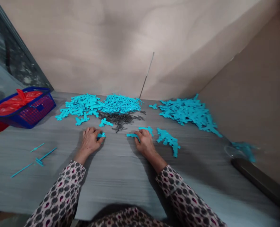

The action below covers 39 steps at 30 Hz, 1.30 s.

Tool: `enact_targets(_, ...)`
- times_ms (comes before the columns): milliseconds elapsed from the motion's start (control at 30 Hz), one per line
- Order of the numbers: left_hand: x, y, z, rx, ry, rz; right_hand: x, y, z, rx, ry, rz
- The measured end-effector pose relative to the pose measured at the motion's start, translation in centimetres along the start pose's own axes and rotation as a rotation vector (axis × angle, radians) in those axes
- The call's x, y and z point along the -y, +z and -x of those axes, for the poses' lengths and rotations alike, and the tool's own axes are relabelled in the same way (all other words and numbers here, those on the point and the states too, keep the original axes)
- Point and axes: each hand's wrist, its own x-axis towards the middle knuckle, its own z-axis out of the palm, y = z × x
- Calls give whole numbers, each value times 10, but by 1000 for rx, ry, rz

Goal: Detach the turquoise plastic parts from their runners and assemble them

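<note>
My left hand [90, 141] rests on the grey table, its thumb and fingers closed around a small turquoise plastic piece [101, 135] that shows partly past the fingertips. Level with it to the right, my right hand [145, 142] is closed at one end of another flat turquoise plastic part [131, 135]. Just beyond the right knuckles lies a similar turquoise part [149, 130]. A short row of notched turquoise parts [167, 138] sits beside that hand. In front of my left hand is a loose cross-shaped turquoise piece [106, 122].
Along the back lie piles of turquoise pieces [83, 105], thin turquoise rods [122, 103], dark metal pins [121, 119] and flat turquoise parts [187, 110]. A blue basket [39, 109] holds a red bag. Thin turquoise sticks [46, 154] lie at left. A thin metal rod [146, 75] leans against the wall.
</note>
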Motion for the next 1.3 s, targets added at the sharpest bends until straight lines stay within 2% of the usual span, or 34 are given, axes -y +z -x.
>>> enact_targets(133,-14,3,7,-12,30,12,-1,4,-3,-43,21,-51)
enact_targets(300,-18,7,8,9,49,198,4,2,-3,-50,10,-96)
enact_targets(367,-23,7,1,-35,36,245,6,0,-2,-38,2,-93)
enact_targets(467,-42,8,-14,-122,46,239,8,-2,-2,-16,3,-74)
enact_targets(567,-65,11,-28,-75,108,201,10,-4,-3,6,-23,-86)
enact_targets(667,-79,15,-36,-31,91,149,11,-4,-5,20,-81,-113)
enact_targets(833,-78,25,-44,5,41,114,10,-2,-4,-14,-132,-187)
enact_targets(900,-76,29,-46,6,35,120,8,0,-4,-75,-132,-272)
enact_targets(1000,-75,32,-47,0,26,141,-2,0,-8,-209,-54,-370)
enact_targets(1100,-73,35,-47,-10,0,206,-19,-2,-28,-224,86,-312)
enact_targets(1167,-72,38,-47,-37,-14,289,-33,-6,-54,-132,193,-200)
enact_targets(1233,-69,43,-49,-76,-23,412,-46,-8,-88,31,267,-74)
enact_targets(1300,-67,51,-52,-102,-46,576,-57,-8,-123,70,297,-29)
